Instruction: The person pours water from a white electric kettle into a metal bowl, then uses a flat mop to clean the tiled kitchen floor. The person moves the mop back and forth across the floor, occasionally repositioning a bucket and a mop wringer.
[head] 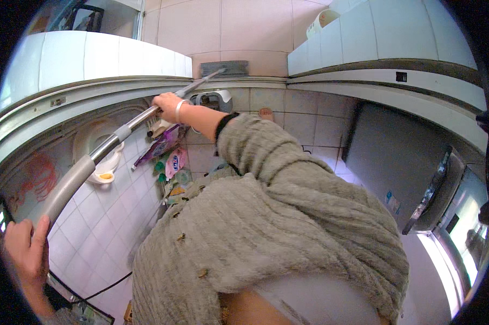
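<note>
My left hand point(27, 248) grips the thick grey sleeve at the near end of a long mop handle point(106, 147). Farther along the same pole, my right hand point(167, 106), with a white bracelet at the wrist, is closed around the metal tube. The pole slants away to a flat grey mop head point(236, 68), which lies on the pinkish floor tiles point(252, 32) just past a door threshold point(264, 80). Part of the pole is hidden under my right hand.
A grey-and-white plastic object point(224, 99) stands by the threshold, near a bare foot point(266, 113). Left are a pink detergent pack point(175, 162), a purple package point(163, 142) and a white holder point(110, 166). A dark grey appliance point(386, 154) stands right. White-tiled walls point(118, 57) flank the doorway.
</note>
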Available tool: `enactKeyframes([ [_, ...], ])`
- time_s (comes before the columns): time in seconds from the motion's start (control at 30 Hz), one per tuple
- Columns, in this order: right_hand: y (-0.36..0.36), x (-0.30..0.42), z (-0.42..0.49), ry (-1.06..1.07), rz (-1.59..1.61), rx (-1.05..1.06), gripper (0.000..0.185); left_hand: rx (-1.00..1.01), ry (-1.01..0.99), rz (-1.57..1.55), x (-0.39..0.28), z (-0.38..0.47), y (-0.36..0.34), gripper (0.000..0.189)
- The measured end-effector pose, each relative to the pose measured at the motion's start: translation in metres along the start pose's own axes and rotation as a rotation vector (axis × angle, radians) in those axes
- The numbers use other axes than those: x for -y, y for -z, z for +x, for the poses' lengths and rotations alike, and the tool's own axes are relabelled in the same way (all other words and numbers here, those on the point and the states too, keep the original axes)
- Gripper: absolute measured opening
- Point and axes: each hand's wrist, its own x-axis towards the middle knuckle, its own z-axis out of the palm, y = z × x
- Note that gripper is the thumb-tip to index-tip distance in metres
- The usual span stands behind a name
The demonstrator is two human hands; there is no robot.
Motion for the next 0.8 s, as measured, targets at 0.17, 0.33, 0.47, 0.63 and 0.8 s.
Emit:
enactKeyframes([
  [0.17, 0.064, -0.035, -0.069, -0.026, 0.0, -0.102, 0.022, -0.129, -0.092, -0.054, -0.011, 0.047, 0.011, 0.043],
  [0.33, 0.106, -0.053, -0.115, -0.031, -0.002, -0.166, 0.03, -0.157, -0.16, 0.012, -0.034, 0.079, 0.038, 0.043],
  [0.47, 0.125, -0.057, -0.115, 0.015, -0.083, -0.029, 0.033, -0.167, -0.079, 0.097, -0.055, 0.085, 0.053, 0.043],
  [0.63, 0.128, -0.062, -0.121, -0.187, -0.002, 0.229, 0.042, -0.115, 0.067, 0.198, -0.112, 0.065, 0.054, 0.038],
  [0.8, 0.099, -0.028, -0.125, -0.056, -0.348, 0.221, 0.032, -0.06, 0.093, 0.224, -0.121, -0.003, 0.058, 0.031],
])
